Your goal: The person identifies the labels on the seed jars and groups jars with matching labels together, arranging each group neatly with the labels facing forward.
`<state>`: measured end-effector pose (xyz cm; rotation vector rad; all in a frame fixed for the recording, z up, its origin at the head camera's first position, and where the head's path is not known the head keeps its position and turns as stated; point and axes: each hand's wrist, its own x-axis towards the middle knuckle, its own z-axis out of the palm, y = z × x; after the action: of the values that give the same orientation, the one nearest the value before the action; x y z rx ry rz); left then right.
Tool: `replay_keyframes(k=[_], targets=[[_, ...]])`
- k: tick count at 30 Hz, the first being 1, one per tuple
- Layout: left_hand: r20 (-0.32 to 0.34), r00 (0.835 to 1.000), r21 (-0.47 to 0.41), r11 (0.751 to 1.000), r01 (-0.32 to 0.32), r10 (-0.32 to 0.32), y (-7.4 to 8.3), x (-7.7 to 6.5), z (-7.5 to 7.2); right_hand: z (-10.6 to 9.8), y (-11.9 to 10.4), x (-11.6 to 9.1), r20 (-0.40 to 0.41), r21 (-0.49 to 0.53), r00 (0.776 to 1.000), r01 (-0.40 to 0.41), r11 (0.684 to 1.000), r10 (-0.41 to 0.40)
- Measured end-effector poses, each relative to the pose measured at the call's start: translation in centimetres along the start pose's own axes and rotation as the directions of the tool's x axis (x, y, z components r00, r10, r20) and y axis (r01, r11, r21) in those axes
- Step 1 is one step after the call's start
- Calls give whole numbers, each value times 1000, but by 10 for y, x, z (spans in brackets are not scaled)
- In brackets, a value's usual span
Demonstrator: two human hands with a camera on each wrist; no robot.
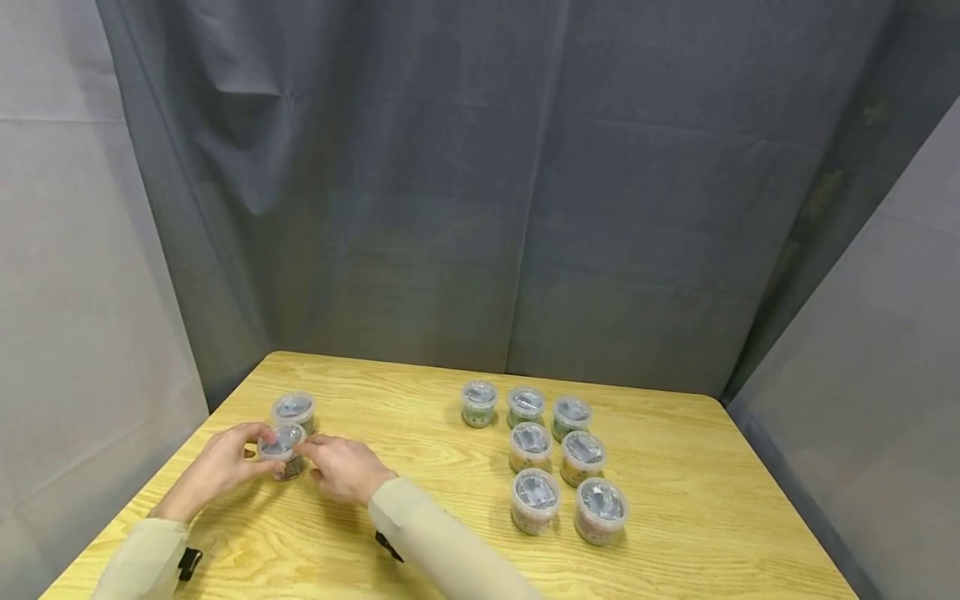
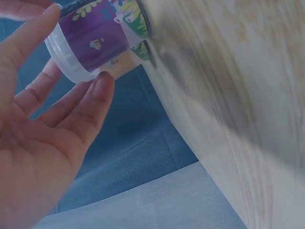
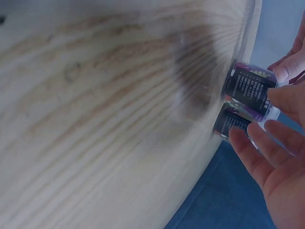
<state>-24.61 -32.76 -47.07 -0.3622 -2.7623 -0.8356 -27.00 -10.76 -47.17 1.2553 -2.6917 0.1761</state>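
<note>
In the head view, a small lidded plastic tub (image 1: 286,442) stands at the left of the table between both hands. My left hand (image 1: 222,467) grips its left side, with thumb and fingers spread round the clear rim. From the right, my right hand (image 1: 345,468) holds the lid's edge with its fingertips; its other fingers fan out loosely in the right wrist view. A purple label with a small bee wraps the tub (image 2: 93,40), and dark printed text covers the side of the tub (image 3: 249,90) facing the right wrist. Directly behind it sits a second tub (image 1: 293,408).
Several more lidded tubs stand in a loose group right of the table's middle, among them a green-labelled tub (image 1: 479,403) at the back and a pinkish tub (image 1: 602,510) in front. A dark curtain (image 1: 420,208) hangs behind the wooden table (image 1: 720,500), with pale cloth at both sides.
</note>
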Motion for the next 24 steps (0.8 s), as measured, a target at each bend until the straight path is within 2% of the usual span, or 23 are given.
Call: replay_keyframes(k=[5, 13, 19, 24], targets=[[10, 1000, -32, 999, 22, -22, -2, -2, 1, 3, -2, -2, 0, 18, 1000, -21, 1000, 21], [-57, 998, 51, 999, -17, 19, -6, -3, 7, 3, -8, -3, -11, 48, 998, -68, 997, 68], [-77, 996, 22, 999, -35, 37, -2, -4, 8, -2, -4, -8, -99, 146, 992, -69, 987, 84], [-59, 998, -45, 998, -34, 31, 12, -1, 7, -6, 4, -12, -209, 251, 968, -86, 964, 141]])
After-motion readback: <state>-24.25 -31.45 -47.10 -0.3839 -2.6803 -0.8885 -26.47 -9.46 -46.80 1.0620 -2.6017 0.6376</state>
